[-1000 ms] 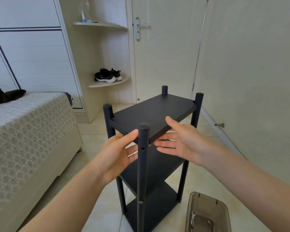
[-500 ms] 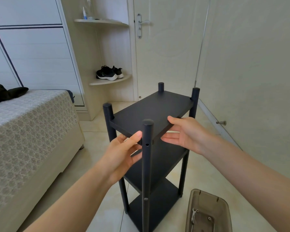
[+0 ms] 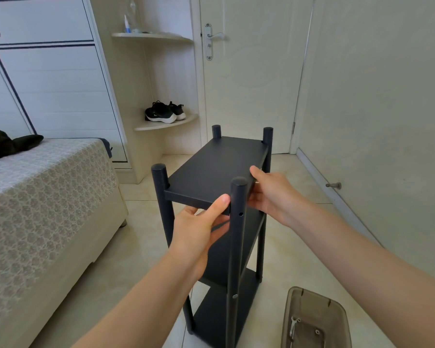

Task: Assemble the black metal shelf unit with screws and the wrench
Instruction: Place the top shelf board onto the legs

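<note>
The black shelf unit (image 3: 219, 259) stands upright on the tiled floor (image 3: 141, 247), between the two forearms and directly under both hands; its three boards sit one above another inside four round posts. The left hand (image 3: 199, 229) grips the near short edge of the top board (image 3: 216, 167), thumb pressed on the upper face and fingers curled beneath it; the thumb tip lies just beside the near post (image 3: 237, 234), on that post's left. The right hand (image 3: 271, 194) holds the same board on its long right edge, just past that post; its thumb lies on top and its fingers tuck under the edge. The near post rises between the two hands; an open screw hole (image 3: 240, 214) shows in it just below the level of the top board, and a pale screw head (image 3: 234, 296) shows lower down, below the left wrist.

Below the right forearm, a brown translucent tray (image 3: 312, 293) lies on the floor; a small metal piece (image 3: 293, 327) rests inside it, too small to identify. Well to the left of the left arm stands a bed (image 3: 48, 197) with a patterned cover; beyond the hands a pair of black shoes (image 3: 165, 111) sits on a corner shelf, and a closed door (image 3: 251, 84) stands to the right of them.
</note>
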The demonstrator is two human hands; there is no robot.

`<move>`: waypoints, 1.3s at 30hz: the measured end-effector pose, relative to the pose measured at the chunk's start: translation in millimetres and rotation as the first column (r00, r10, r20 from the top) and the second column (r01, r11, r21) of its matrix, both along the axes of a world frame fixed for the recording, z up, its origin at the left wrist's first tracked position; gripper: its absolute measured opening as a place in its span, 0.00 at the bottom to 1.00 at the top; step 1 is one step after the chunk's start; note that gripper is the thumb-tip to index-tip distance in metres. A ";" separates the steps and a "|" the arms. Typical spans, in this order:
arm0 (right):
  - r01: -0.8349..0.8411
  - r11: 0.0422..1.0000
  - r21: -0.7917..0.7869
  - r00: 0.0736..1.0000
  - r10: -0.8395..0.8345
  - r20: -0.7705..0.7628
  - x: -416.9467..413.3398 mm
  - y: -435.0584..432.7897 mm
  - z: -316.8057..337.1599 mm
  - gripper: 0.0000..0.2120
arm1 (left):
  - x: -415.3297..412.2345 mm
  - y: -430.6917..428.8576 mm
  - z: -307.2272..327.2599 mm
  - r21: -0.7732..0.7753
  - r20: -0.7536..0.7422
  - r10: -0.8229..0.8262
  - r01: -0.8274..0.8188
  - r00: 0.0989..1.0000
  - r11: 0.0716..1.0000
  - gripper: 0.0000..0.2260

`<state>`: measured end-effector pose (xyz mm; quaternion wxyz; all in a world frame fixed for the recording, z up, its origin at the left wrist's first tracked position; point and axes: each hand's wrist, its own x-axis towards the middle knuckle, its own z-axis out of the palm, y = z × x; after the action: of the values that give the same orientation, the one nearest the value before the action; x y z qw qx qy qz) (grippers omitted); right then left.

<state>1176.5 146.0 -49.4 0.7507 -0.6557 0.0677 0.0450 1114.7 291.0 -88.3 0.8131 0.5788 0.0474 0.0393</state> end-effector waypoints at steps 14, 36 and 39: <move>-0.114 0.954 -0.278 0.966 0.171 0.192 -52.8 -18.3 8.6 0.22 | 5.0 -31.3 4.4 0.056 -0.011 0.037 -0.037 0.999 0.998 0.18; -0.043 0.888 -0.458 0.933 0.199 0.298 -68.0 1.5 -10.5 0.08 | 5.1 34.5 22.5 0.024 -0.231 -0.100 0.108 0.968 0.994 0.14; -0.062 0.886 -0.460 0.930 0.219 0.296 -66.8 -4.7 -10.3 0.04 | 3.9 23.9 17.1 -0.274 -0.126 -0.219 0.178 0.967 0.945 0.17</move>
<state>1109.7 141.3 -59.7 0.5765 -0.8101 -0.1025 -0.0301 1118.6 314.9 -71.2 0.8757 0.4701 0.0564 -0.0948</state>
